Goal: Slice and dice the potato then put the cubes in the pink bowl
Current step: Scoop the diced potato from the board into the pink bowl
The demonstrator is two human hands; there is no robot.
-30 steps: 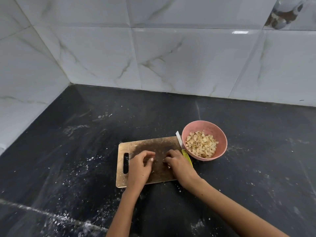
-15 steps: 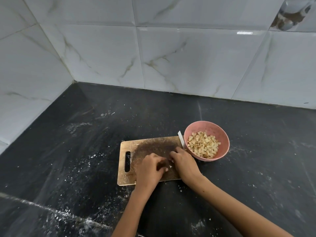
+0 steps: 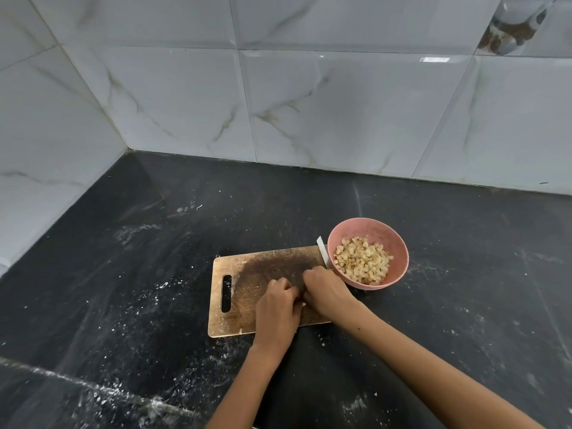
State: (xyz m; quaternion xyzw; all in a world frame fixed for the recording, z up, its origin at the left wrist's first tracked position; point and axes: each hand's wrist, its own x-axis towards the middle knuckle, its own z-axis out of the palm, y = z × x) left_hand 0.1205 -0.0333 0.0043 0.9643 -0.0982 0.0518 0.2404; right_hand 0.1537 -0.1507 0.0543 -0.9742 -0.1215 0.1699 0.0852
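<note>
A person stands at a dark desk (image 3: 154, 305) in a tiled corner, seen from above their hands. A wooden cutting board (image 3: 247, 274) lies with its long axis running left to right, handle slot at the left end. Just beside its right end sits the pink bowl (image 3: 399, 243), holding a heap of pale potato cubes (image 3: 362, 263). Between board and bowl, a white knife blade (image 3: 322, 250) pokes out; its handle is hidden under the right hand.

Both hands meet over the middle-right of the board. The left hand (image 3: 277, 308) has its fingers curled inward toward the right hand (image 3: 326, 291), whose fingers are likewise bent and drawn together, knuckles up. They seem to be gathering the last small pieces, but whatever is pinched lies hidden beneath them; I cannot tell how much.

The bowl lies up and to the right of the fingers, and the right hand is the nearer one, so carrying the scraps over looks like its job.
</note>
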